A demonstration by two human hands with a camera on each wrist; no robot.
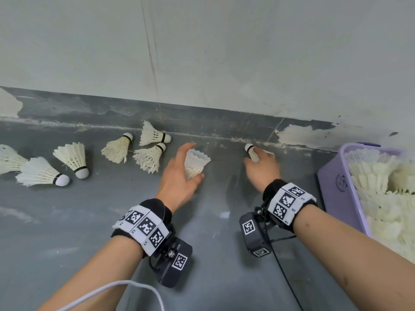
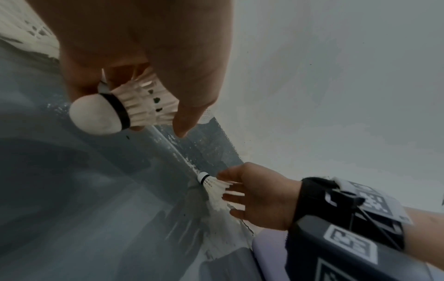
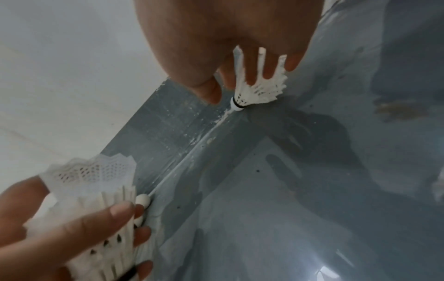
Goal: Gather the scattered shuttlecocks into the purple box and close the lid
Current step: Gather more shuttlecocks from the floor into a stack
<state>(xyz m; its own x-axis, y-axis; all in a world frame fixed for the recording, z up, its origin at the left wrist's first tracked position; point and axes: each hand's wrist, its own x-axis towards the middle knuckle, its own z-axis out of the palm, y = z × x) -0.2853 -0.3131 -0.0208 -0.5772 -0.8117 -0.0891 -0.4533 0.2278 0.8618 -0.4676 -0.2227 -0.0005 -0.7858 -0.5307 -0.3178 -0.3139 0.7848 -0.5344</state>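
My left hand (image 1: 195,161) grips a white shuttlecock (image 1: 197,157) by its lower skirt, feathers up and cork down in the palm; the left wrist view shows its cork (image 2: 96,114) sticking out below the fingers. My right hand (image 1: 258,157) curls its fingers round the skirt of another shuttlecock (image 1: 251,151) lying on the floor, cork (image 3: 236,104) against the foot of the wall. The purple box (image 1: 336,187) stands open at the right, close to my right forearm, piled with shuttlecocks. I see no lid.
Several more shuttlecocks (image 1: 74,159) lie on the grey floor (image 1: 89,221) to the left of my left hand, along the dark skirting of the wall (image 1: 202,52). A white cable (image 1: 125,286) and a black cable (image 1: 285,272) trail near my forearms.
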